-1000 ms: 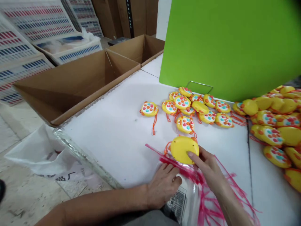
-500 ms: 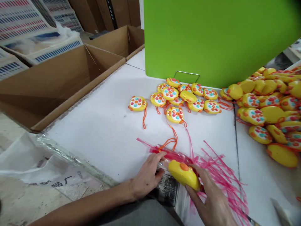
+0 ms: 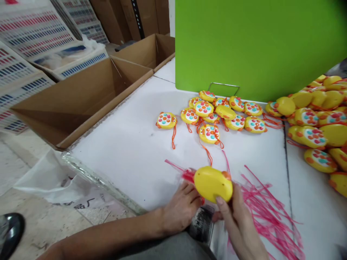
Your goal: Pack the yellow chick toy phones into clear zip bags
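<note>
My right hand (image 3: 240, 216) grips a yellow toy (image 3: 213, 184) by its near right side, with the plain yellow back turned up. My left hand (image 3: 183, 207) is curled beside the toy's left end; a bit of orange-red shows at its fingertips, but what it pinches is hidden. Under both hands lie a clear plastic piece and a dark printed block (image 3: 201, 222) at the table edge. Pink plastic strips (image 3: 268, 213) are strewn to the right, and a pink bundle (image 3: 187, 176) lies behind the left fingers. An orange cord (image 3: 208, 153) runs just beyond the held toy.
Several yellow toys with coloured dots (image 3: 204, 108) sit on the white table (image 3: 127, 151). A larger heap of toys (image 3: 311, 119) fills the right side. Behind stands a green panel (image 3: 244, 47). Open cardboard boxes (image 3: 81, 108) line the left edge, with plastic crates (image 3: 38, 32) beyond.
The right hand has turned the toy so its flat back shows, and raised it slightly. My left hand has closed its fingers close to the toy. The view has shifted left.
</note>
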The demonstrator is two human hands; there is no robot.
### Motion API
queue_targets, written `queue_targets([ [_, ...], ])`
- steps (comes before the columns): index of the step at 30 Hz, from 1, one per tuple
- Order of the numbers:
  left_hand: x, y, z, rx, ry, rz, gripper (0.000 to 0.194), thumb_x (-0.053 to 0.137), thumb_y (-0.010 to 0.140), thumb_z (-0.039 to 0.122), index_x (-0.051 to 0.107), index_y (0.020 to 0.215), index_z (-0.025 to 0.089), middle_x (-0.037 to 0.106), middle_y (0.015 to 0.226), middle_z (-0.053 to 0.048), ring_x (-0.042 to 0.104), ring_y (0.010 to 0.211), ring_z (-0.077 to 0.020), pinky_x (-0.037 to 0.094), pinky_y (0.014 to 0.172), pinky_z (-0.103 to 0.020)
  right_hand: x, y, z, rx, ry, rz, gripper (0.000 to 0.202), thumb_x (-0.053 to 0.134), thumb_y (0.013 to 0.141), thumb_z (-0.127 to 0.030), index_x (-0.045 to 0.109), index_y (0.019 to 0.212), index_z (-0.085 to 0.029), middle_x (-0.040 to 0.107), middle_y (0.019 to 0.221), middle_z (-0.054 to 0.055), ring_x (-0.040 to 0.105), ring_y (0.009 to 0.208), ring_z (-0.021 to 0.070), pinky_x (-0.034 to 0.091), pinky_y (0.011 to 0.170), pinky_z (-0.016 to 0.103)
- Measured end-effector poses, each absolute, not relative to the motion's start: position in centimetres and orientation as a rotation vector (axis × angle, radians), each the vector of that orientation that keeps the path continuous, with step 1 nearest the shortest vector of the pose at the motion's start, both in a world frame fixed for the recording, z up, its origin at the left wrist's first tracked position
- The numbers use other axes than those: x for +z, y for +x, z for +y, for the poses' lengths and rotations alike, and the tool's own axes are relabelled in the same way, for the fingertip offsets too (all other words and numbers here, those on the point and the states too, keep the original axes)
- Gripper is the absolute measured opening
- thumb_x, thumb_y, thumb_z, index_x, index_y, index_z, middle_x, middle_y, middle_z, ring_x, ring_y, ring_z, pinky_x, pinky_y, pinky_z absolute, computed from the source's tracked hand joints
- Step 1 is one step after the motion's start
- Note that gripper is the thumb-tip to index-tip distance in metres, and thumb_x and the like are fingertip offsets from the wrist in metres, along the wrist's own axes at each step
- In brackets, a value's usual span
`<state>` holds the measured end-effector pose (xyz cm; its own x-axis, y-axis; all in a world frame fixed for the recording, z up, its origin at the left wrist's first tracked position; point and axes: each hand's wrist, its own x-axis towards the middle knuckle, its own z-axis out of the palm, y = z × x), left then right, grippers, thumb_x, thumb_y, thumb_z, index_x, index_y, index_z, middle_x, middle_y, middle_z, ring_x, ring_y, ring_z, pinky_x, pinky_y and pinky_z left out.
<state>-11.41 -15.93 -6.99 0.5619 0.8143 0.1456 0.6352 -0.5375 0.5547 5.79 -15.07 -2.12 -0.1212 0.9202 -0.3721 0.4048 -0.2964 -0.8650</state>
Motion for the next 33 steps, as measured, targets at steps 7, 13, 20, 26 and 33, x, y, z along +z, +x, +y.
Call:
queue_targets([
  [7, -4.3, -14.4, -15.1, 0.779, 2.206, 1.262, 0.017, 0.043, 0.09, 0.017, 0.059, 0.084, 0.016, 0.065, 0.083, -0.006, 0.053, 0.084, -0.0185, 0.038, 0.083, -0.034, -3.8, 6.8, -16.3, 1.038, -1.71, -1.902, 0.053, 0.037, 0.089, -0.043, 0.032, 0.137, -0.021, 0.067, 0.091, 0.01, 0.065, 0.09, 0.0283, 0.053, 0.076, 0.038],
  [13, -2.8, -16.2, -12.7, 0.703, 1.615, 1.539, 0.017, 0.049, 0.087, 0.026, 0.062, 0.092, 0.016, 0.066, 0.082, -0.004, 0.058, 0.074, -0.0153, 0.043, 0.068, -0.025, -3.9, 7.6, -16.7, 0.958, -1.699, -1.965, 0.054, 0.038, 0.089, -0.044, 0.032, 0.139, -0.023, 0.069, 0.091, 0.008, 0.066, 0.089, 0.0268, 0.055, 0.07, 0.034],
  [20, -4.0, -14.0, -12.5, 0.657, 1.302, 1.296, 0.014, 0.045, 0.085, 0.021, 0.052, 0.075, 0.015, 0.06, 0.071, 0.0, 0.058, 0.066, -0.0129, 0.042, 0.059, -0.021, -3.3, 7.5, -15.9, 0.846, -1.524, -2.347, 0.037, 0.029, 0.095, -0.033, 0.051, 0.125, -0.028, 0.067, 0.094, 0.004, 0.067, 0.069, 0.0155, 0.052, 0.058, 0.023],
  [26, -4.5, -13.8, -12.8, 0.713, 0.914, 1.136, 0.014, 0.048, 0.084, 0.029, 0.048, 0.079, 0.016, 0.062, 0.078, -0.003, 0.063, 0.075, -0.0176, 0.05, 0.065, -0.028, -3.1, 6.4, -14.8, 0.52, -1.45, -2.512, 0.039, 0.033, 0.094, -0.039, 0.06, 0.07, -0.023, 0.062, 0.073, 0.002, 0.062, 0.059, 0.014, 0.042, 0.047, 0.022],
  [33, -4.2, -13.8, -12.8, 0.634, 1.164, 1.172, 0.018, 0.045, 0.081, 0.017, 0.061, 0.076, 0.011, 0.063, 0.074, -0.003, 0.057, 0.07, -0.0148, 0.045, 0.065, -0.024, -3.3, 2.6, -13.0, 0.391, -1.395, -2.315, 0.015, 0.049, 0.089, -0.02, 0.063, 0.093, -0.02, 0.066, 0.085, 0.004, 0.06, 0.079, 0.0181, 0.043, 0.069, 0.027],
])
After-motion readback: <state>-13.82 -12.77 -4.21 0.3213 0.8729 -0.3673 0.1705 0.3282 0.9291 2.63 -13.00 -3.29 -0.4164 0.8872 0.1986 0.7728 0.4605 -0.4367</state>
